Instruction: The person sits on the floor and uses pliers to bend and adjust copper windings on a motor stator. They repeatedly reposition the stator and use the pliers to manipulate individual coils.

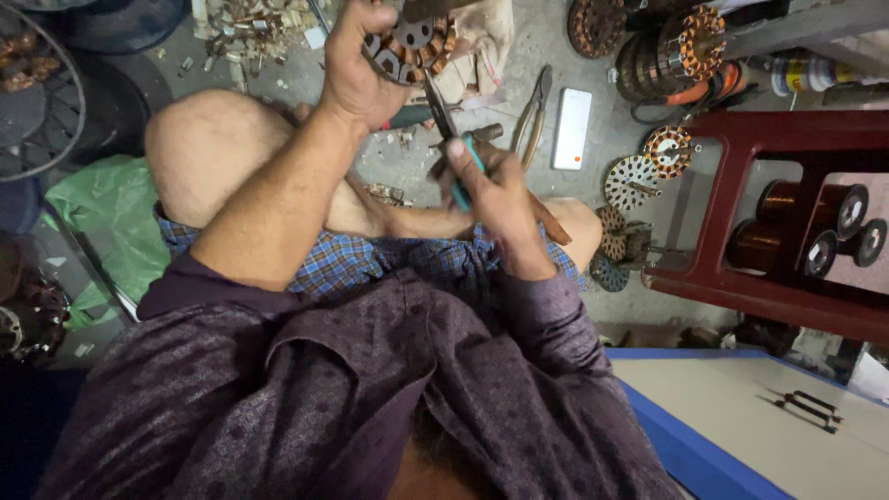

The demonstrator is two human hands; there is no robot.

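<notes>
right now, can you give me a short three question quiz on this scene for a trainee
1. True or false: the left hand holds a round motor stator with copper windings.
2. What does the right hand hold? A) a hammer B) a teal-handled tool C) a brush
3. What white flat thing lies on the floor beside the pliers?

Key:
1. True
2. B
3. A white phone

Even, soft overhead light; faint shadows; sharp centre; wide-angle stretch and slight blur at edges.
</notes>
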